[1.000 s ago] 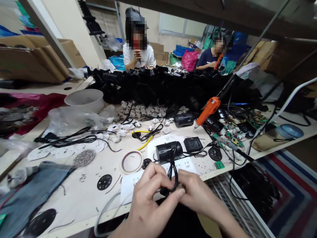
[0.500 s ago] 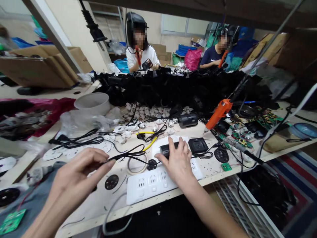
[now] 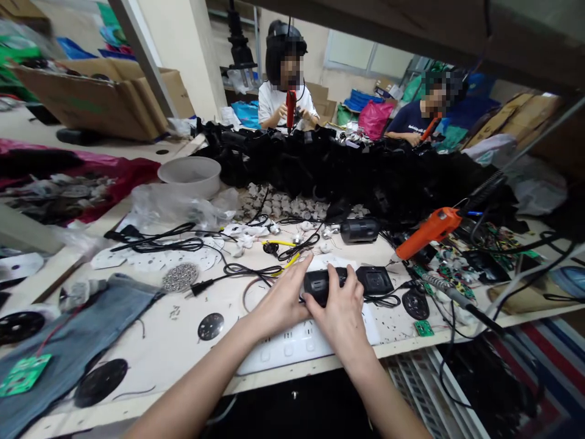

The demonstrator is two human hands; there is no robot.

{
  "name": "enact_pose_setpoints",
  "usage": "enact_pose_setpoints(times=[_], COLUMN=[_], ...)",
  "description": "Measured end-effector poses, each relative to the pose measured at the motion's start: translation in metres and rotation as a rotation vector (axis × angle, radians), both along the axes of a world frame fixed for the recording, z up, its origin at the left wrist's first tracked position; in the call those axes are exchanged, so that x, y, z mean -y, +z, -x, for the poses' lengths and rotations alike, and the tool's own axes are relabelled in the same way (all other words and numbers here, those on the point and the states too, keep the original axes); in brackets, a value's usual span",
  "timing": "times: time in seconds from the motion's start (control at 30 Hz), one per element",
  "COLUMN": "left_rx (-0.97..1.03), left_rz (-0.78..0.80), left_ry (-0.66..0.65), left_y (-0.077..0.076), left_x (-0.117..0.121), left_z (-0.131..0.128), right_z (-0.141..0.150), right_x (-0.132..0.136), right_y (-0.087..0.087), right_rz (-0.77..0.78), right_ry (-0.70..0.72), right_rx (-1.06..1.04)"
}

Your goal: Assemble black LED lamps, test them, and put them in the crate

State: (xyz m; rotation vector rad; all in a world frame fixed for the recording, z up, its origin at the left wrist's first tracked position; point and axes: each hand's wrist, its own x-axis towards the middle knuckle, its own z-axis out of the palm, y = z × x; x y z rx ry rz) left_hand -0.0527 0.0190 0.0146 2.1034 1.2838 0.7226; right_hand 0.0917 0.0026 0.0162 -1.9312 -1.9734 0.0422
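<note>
A black, rounded plastic housing (image 3: 319,285) lies over white paper in front of me. My right hand (image 3: 342,305) is closed over its top and right side, fingers curled round it. My left hand (image 3: 286,302) cups its left end, with the thumb side pressed close to my right thumb. Beneath both hands is a white power strip (image 3: 287,350), partly covered by them. A black square part (image 3: 375,280) sits just right of the housing. Left of my hands, a black power cord (image 3: 247,269) with a plug (image 3: 197,288) rests on the table.
An orange electric screwdriver (image 3: 427,233) hangs at right, near a soldering iron (image 3: 450,291) and green circuit boards (image 3: 424,328). Small screws (image 3: 180,277) are heaped at left. Behind them stands a white bowl (image 3: 189,174). Black parts (image 3: 320,155) form a high pile, with two co-workers beyond.
My left hand has let go of the black power cord and moved right to the housing. My right hand stays on the housing. The head view has shifted a little.
</note>
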Motion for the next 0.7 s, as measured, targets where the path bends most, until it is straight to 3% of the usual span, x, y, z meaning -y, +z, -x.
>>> enact_pose_setpoints(times=[0.17,0.47,0.7], left_rx=[0.025,0.064,0.027], left_rz=[0.034,0.027,0.023], left_ry=[-0.071,0.039,0.081], left_y=[-0.009,-0.016,-0.018], left_x=[-0.012,-0.01,-0.009], left_z=[-0.002,-0.007,-0.008], right_z=[-0.004,-0.005,-0.005], right_x=[-0.001,-0.007,-0.006], right_y=[-0.004,-0.009,-0.009], right_rz=[-0.078,-0.143,-0.128], right_ry=[0.033,0.094,0.051], right_rx=[-0.039,-0.05,-0.064])
